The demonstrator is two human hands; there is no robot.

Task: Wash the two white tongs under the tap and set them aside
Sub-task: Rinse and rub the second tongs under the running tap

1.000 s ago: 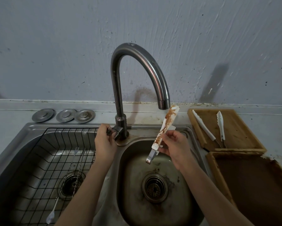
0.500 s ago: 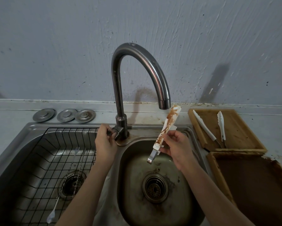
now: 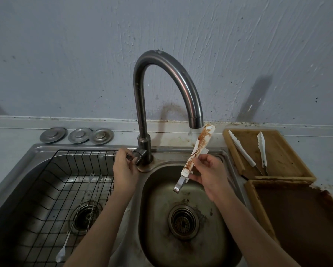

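My right hand grips white tongs smeared with brown sauce, holding them tilted over the right sink basin, their tip just right of the tap's spout. A first drip of water hangs under the spout. My left hand is closed on the tap's handle at the base of the curved tap. A second pair of white tongs lies spread on the wooden tray to the right.
The left basin holds a black wire rack with a fork and a long spoon. Three metal drain lids sit behind it. A second, brown-stained wooden tray lies at the right front.
Water has begun to drip from the spout. The dirty tongs have stayed beside the spout, and my left hand has kept its hold on the handle.
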